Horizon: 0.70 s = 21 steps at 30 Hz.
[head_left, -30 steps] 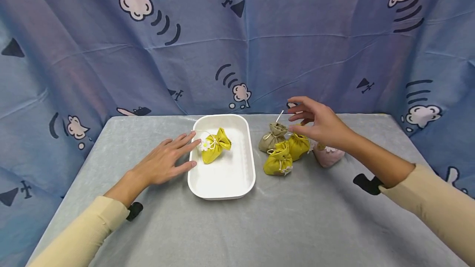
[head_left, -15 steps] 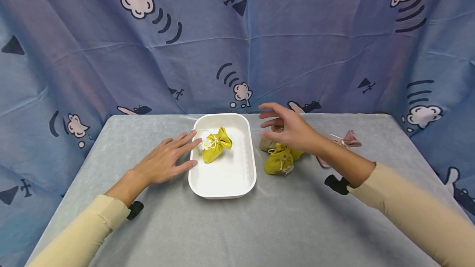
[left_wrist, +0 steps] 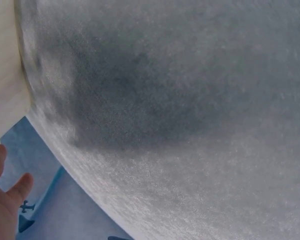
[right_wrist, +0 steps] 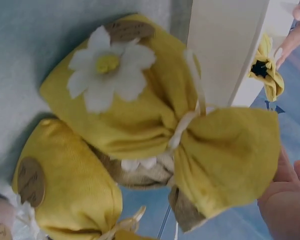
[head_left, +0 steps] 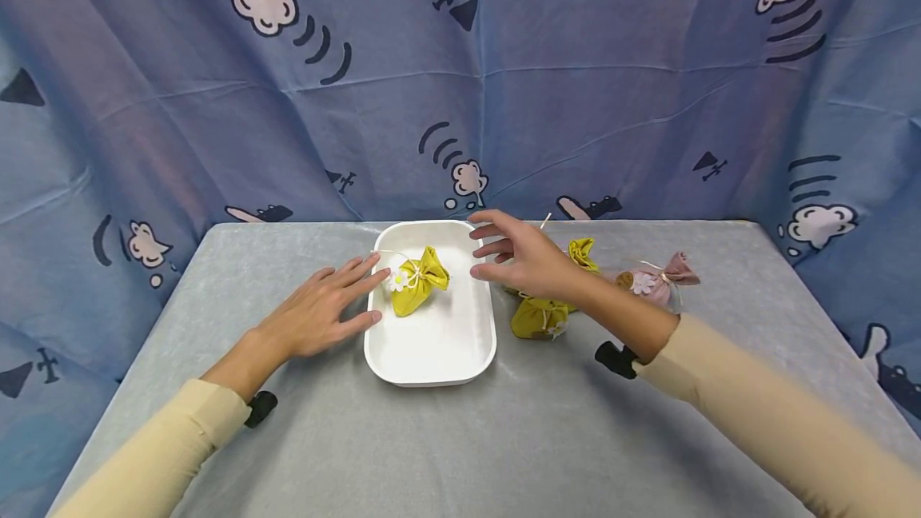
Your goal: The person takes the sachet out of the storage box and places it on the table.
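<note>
My left hand (head_left: pixel 320 310) lies with straight, spread fingers at the left rim of a white tray (head_left: pixel 432 358). Inside the tray is a yellow drawstring pouch (head_left: pixel 408 302) with a white flower, close to those fingertips. At the opposite rim hovers my right hand (head_left: pixel 528 258), its fingers loosely bent and nothing visible between them. Partly hidden under this hand and forearm are a yellow pouch (head_left: pixel 536 318) and a second yellow pouch (head_left: pixel 581 253). A grey-brown pouch (right_wrist: pixel 187 210) shows behind the yellow ones in the right wrist view.
A pink pouch (head_left: pixel 676 270) lies farther right, partly behind the right forearm. Grey cloth covers the table (head_left: pixel 460 454). A blue patterned curtain (head_left: pixel 576 118) hangs along the table's back edge. The left wrist view mostly catches tabletop.
My right hand has moved left from above the pouches to the tray's right rim, uncovering the pink pouch. The left hand and the pouch in the tray have stayed put.
</note>
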Available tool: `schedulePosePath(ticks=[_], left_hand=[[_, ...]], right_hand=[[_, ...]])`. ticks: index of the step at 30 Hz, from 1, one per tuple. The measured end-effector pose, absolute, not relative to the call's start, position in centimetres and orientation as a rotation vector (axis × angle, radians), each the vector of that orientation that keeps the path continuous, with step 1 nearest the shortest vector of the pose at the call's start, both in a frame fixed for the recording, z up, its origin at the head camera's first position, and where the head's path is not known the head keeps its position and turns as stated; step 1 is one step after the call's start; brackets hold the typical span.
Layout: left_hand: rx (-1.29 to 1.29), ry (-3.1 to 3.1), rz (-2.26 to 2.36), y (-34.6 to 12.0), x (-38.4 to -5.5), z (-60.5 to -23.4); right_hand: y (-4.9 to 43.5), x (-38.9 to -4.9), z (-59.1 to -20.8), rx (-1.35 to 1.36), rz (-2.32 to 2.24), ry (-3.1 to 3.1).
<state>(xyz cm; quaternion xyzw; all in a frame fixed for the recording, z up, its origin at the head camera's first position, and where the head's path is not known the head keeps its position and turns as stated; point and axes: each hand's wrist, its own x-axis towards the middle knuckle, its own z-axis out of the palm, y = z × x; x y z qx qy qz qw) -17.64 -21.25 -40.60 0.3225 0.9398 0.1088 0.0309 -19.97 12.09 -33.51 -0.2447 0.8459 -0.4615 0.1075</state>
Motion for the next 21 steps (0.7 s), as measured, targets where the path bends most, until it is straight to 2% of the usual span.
schedulePosePath(ticks=[21], left_hand=[[0.988,2.901,0.338,-21.3,-17.6,-40.6]], right_hand=[[9.4,-20.0,-35.3,-0.766,-1.372,2.408]])
